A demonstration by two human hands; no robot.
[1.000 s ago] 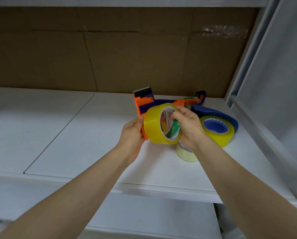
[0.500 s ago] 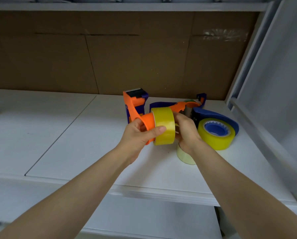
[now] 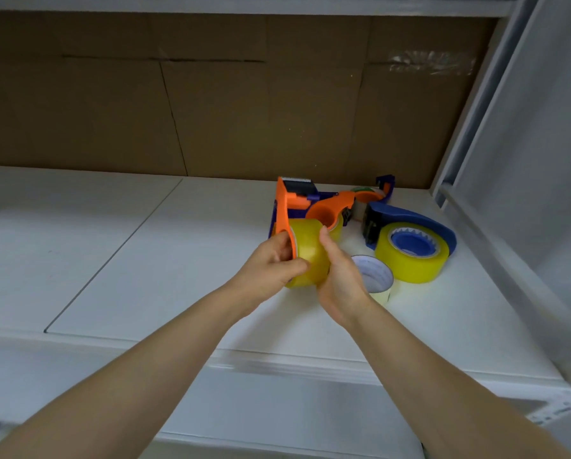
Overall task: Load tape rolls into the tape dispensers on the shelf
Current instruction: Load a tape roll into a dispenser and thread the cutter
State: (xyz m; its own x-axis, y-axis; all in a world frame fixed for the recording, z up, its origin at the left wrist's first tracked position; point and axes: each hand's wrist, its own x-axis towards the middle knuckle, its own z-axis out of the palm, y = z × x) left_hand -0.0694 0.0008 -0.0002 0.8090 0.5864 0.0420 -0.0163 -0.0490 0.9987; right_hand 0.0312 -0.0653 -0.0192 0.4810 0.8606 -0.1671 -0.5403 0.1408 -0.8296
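Left hand (image 3: 270, 265): grip closed round the orange plastic tape dispenser (image 3: 282, 207), bracing it.
Right hand (image 3: 342, 283): grip clasps the translucent yellow tape roll (image 3: 310, 256) against that dispenser, over the white shelf (image 3: 145, 260).
Doing it well: press squarely, likely until seated.

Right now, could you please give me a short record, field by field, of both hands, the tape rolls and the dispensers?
left hand: grips the orange dispenser, thumb on the yellow roll
right hand: grips the yellow roll from the right
yellow roll: against the orange dispenser's side plate; hub hidden
blue dispenser: lies on the shelf, second roll on its hub
pale roll: flat on the shelf, loose, by the right hand
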